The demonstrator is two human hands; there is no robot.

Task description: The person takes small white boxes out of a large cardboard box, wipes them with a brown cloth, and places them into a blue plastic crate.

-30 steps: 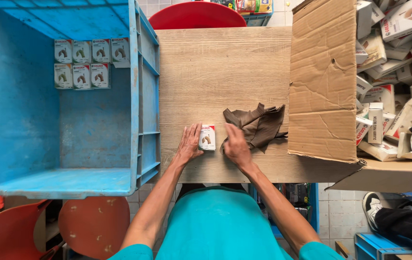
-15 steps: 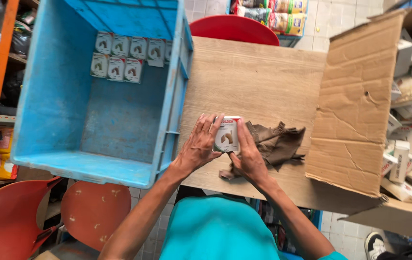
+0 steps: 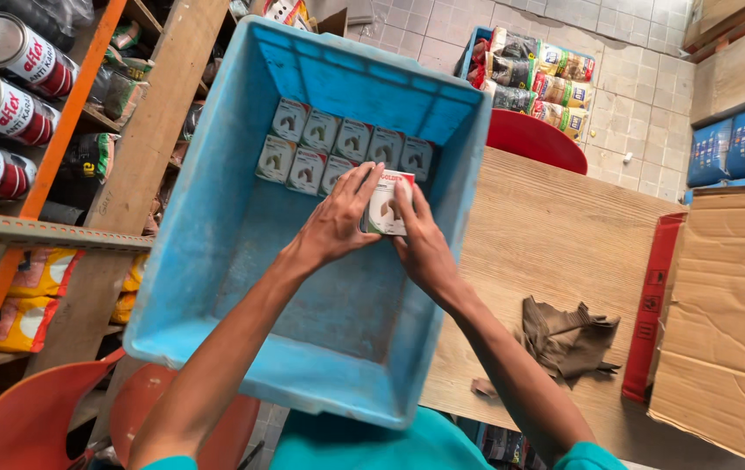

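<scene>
A light wooden table (image 3: 555,235) carries the things. A big blue plastic crate (image 3: 216,226) sits at its left edge, hanging over that edge and the near one, and a crumpled brown cloth (image 3: 567,338) lies on the bare wood close to the near edge, right of the middle. Along the right edge sits an open cardboard box (image 3: 729,305) with its flap folded toward the middle and a red strip (image 3: 651,305) down its inner side.
</scene>
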